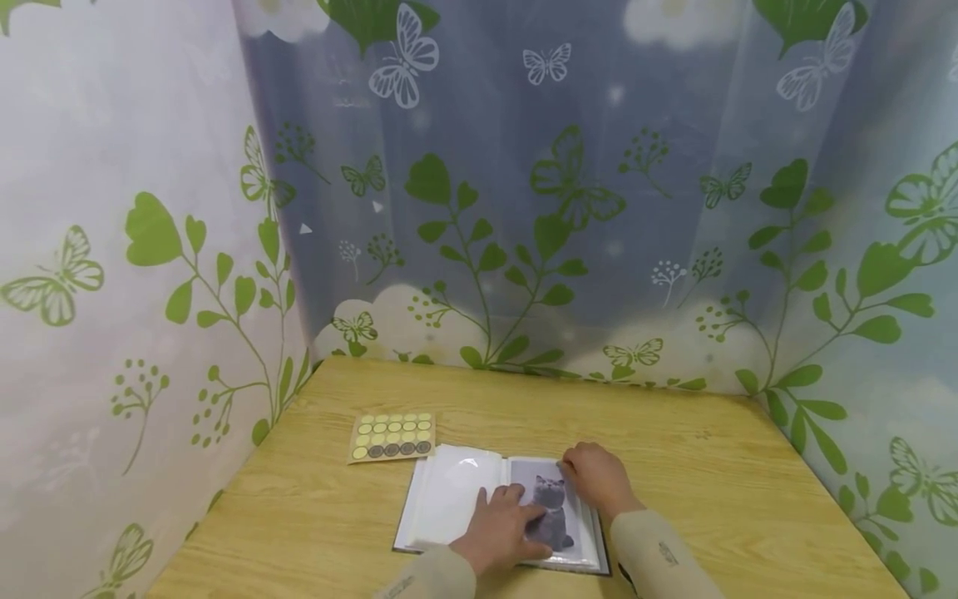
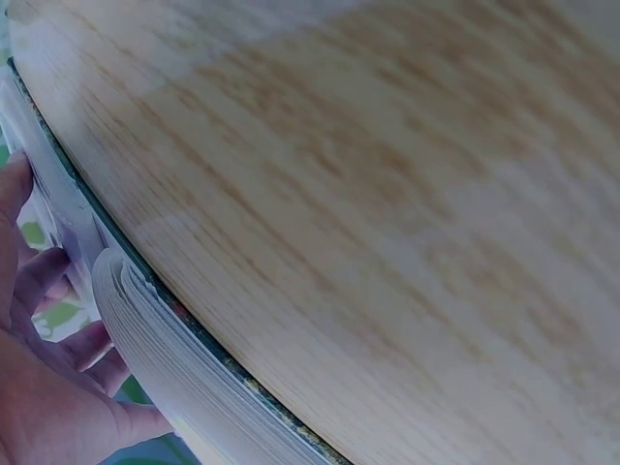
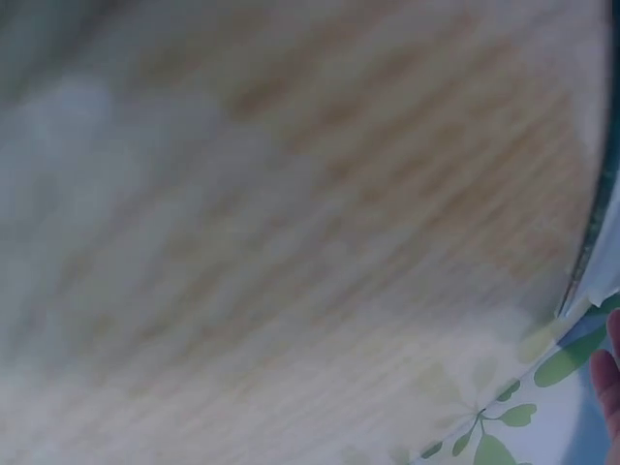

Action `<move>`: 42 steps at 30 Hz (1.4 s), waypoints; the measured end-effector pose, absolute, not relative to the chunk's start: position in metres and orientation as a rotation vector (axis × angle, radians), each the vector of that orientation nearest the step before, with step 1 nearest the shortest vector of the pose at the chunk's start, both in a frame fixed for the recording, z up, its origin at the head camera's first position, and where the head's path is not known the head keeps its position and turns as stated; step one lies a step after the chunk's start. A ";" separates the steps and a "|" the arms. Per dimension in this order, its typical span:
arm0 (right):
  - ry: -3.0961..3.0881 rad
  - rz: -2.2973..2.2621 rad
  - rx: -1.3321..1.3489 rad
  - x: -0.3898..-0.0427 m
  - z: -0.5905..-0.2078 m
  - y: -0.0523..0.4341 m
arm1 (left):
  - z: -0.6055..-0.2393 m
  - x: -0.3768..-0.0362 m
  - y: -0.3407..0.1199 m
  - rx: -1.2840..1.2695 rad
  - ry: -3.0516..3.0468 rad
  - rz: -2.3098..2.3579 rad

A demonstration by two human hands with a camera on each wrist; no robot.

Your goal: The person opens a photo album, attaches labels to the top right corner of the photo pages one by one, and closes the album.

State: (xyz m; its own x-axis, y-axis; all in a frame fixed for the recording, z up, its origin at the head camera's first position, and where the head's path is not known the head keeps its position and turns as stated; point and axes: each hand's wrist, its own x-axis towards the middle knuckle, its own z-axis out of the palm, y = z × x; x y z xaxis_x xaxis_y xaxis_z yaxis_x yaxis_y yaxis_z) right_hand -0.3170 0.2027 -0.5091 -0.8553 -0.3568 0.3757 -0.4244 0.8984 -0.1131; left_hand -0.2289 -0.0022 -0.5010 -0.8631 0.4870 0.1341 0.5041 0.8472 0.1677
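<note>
An open photo album (image 1: 458, 499) lies on the table, with a blank white left page and a grey cat photo (image 1: 550, 499) on its right page. My left hand (image 1: 500, 528) rests across the lower middle of the album, fingers spread, thumb and fingertips touching the photo page. At the photo's upper right corner my right hand (image 1: 599, 478) pinches its edge with bent fingers. In the left wrist view the left hand (image 2: 58, 358) lies over the album's thick stack of pages (image 2: 184, 378). Only fingertips of the right hand (image 3: 608, 383) appear in the right wrist view.
A tan card (image 1: 392, 437) with rows of yellow round stickers and several dark ones in its bottom row lies behind the album's left side. The wooden table (image 1: 718, 466) is bounded by leaf-and-butterfly curtains (image 1: 509, 274) at the back and sides.
</note>
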 end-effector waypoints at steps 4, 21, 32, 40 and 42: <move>-2.676 0.204 0.622 -0.315 -0.513 0.203 | -0.502 -0.230 -0.002 -0.780 -2.947 -0.298; -2.739 0.034 0.739 -0.291 -0.515 0.203 | -0.499 -0.230 -0.003 -0.775 -2.987 -0.316; -2.753 0.197 0.577 -0.298 -0.512 0.204 | -0.501 -0.231 -0.001 -0.777 -2.974 -0.284; -2.805 0.226 0.562 -0.307 -0.513 0.202 | -0.501 -0.231 -0.001 -0.766 -2.978 -0.268; -2.814 0.227 0.558 -0.308 -0.512 0.202 | -0.501 -0.231 -0.002 -0.766 -2.974 -0.269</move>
State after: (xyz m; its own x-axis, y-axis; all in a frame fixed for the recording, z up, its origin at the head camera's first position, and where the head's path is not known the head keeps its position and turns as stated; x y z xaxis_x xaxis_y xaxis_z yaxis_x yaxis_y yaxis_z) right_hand -0.3079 0.2015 -0.5122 -0.8916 -0.3518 0.2852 -0.3931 0.9139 -0.1014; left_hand -0.2305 -0.0016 -0.5008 -0.8748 0.4739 0.1002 0.4842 0.8614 0.1534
